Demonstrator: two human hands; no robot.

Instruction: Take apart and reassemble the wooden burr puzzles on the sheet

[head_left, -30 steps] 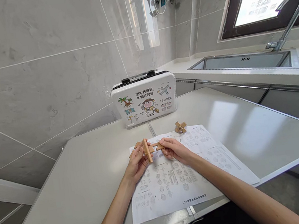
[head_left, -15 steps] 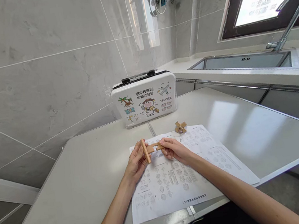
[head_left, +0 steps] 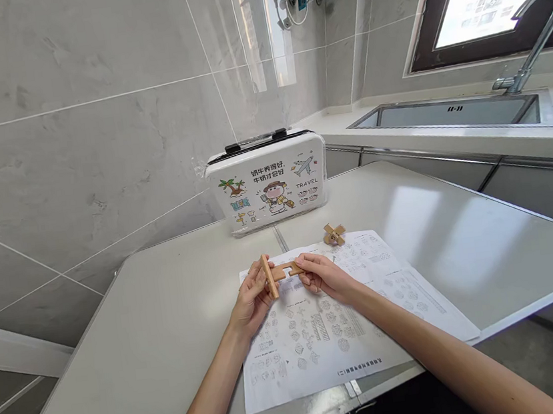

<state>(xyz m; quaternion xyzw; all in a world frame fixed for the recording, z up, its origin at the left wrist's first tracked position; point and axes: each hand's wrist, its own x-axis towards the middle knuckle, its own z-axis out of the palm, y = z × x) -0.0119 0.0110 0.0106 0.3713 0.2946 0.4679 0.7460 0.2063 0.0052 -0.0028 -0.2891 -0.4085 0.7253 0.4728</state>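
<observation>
My left hand [head_left: 252, 300] is closed around a wooden puzzle stick [head_left: 267, 276] that stands roughly upright. My right hand [head_left: 322, 275] pinches a notched wooden puzzle piece [head_left: 287, 270] lying crosswise, its left end meeting the stick. Both hands hover just over a printed instruction sheet [head_left: 322, 335] with small diagrams, spread on the white table [head_left: 147, 344]. A small assembled wooden cross puzzle [head_left: 334, 234] rests on the sheet's far edge, beyond my right hand.
A white suitcase-shaped tin [head_left: 268, 184] with cartoon prints stands against the tiled wall at the table's back. To the right, a steel sink [head_left: 451, 115] with a tap [head_left: 535, 34] sits in a counter under a window. The table's front edge drops off below the sheet.
The wooden piece that stuck out to the left of the upright stick a second ago no longer shows. The hands have barely shifted.
</observation>
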